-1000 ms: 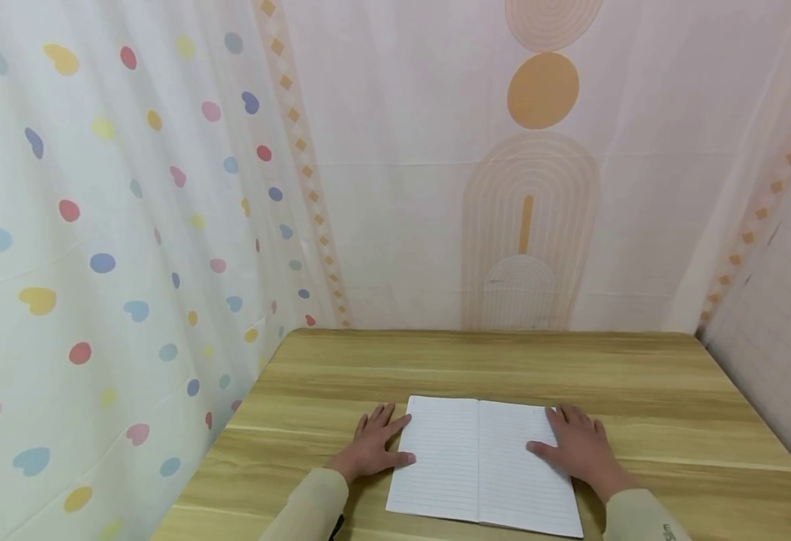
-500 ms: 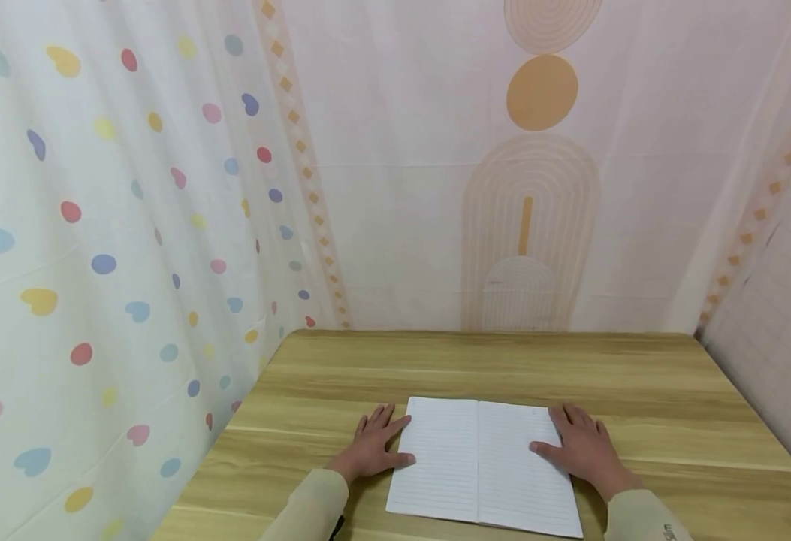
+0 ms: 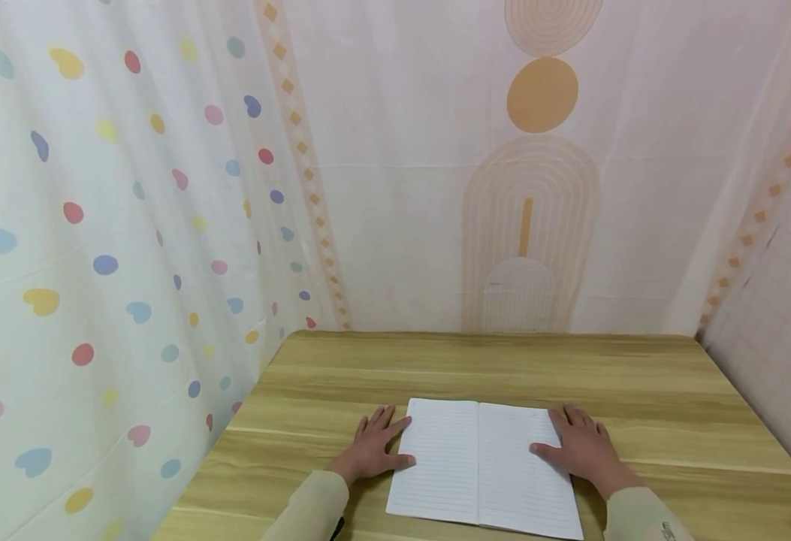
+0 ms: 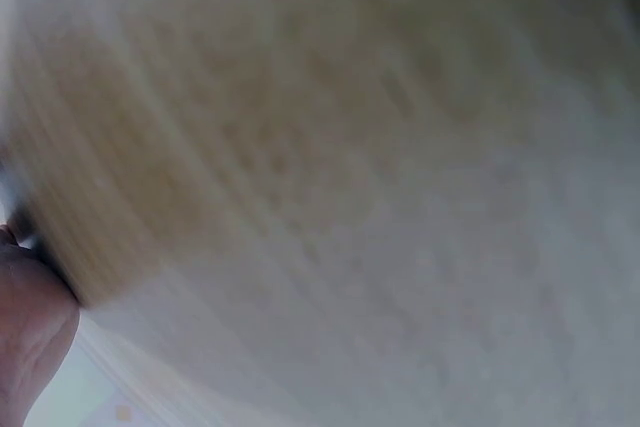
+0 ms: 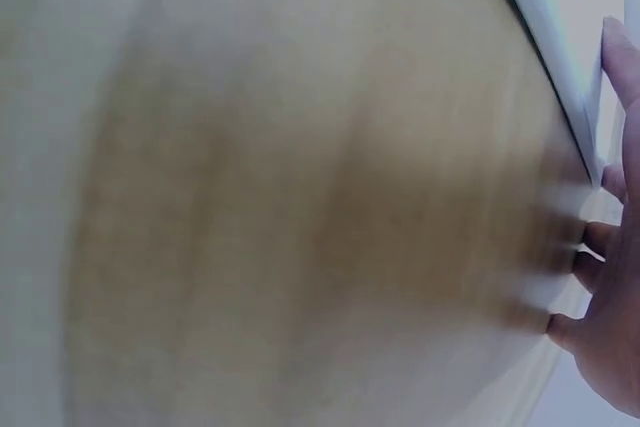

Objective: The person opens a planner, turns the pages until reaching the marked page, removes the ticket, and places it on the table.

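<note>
A notebook (image 3: 439, 466) with white ruled pages lies spread flat on the wooden table near its front. My left hand (image 3: 371, 445) rests at the notebook's left edge, its thumb on the page and its other fingers spread on the table. At the right edge my right hand (image 3: 584, 449) lies with the thumb over the right page and the index finger at the top corner. In the right wrist view the notebook's corner (image 5: 570, 47) shows beside the fingers of that hand. The left wrist view holds only part of the left hand (image 4: 35, 322) and blurred table.
The wood-grain table (image 3: 490, 361) reaches back to a pale curtain (image 3: 395, 225) with arch patterns. A dotted curtain (image 3: 118, 263) hangs along the left side, and another patterned cloth (image 3: 787, 330) on the right.
My right hand has slid slightly to the right along the notebook's edge, then stayed put. The left hand and the notebook have kept their places.
</note>
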The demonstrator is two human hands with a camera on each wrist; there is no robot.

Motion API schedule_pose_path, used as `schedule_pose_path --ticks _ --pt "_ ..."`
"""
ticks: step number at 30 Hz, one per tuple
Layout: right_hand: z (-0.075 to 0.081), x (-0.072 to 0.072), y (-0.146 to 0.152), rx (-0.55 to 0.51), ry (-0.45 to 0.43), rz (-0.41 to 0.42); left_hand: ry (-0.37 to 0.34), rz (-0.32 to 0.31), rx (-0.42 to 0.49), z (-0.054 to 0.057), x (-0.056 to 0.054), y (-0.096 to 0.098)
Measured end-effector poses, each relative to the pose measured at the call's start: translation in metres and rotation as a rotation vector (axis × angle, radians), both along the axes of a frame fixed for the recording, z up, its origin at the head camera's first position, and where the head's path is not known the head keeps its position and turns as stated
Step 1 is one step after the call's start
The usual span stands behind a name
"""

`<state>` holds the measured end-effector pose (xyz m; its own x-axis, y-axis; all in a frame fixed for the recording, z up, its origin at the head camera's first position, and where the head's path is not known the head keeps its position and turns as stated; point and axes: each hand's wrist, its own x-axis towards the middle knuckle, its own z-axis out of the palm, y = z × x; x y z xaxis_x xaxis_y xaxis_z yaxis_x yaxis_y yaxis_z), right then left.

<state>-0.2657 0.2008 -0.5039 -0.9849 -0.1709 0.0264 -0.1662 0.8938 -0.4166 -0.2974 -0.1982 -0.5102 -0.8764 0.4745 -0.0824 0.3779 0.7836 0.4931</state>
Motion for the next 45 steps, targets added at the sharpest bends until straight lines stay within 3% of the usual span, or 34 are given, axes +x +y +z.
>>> schedule_pose_path --ticks 13,24,30,34,38,45 --pt "0.003 -0.002 -0.001 0.015 -0.021 0.0 -0.001 0.004 0.003 -0.003 -0.002 0.0" --pt "0.0 0.001 -0.005 -0.086 0.099 -0.016 -0.023 0.017 0.005 0.0 0.001 0.001" --pt "0.006 -0.003 -0.011 -0.25 0.102 -0.044 -0.025 0.014 0.005 0.002 0.002 0.001" --pt "0.017 -0.006 -0.018 -0.437 0.0 -0.07 -0.011 0.01 0.004 0.003 0.002 0.002" --pt "0.028 -0.007 -0.024 -0.547 -0.095 -0.074 -0.005 0.014 0.001 0.002 0.002 0.002" --pt "0.046 -0.008 -0.034 -0.717 -0.146 -0.047 -0.014 0.012 0.006 0.001 0.0 0.001"
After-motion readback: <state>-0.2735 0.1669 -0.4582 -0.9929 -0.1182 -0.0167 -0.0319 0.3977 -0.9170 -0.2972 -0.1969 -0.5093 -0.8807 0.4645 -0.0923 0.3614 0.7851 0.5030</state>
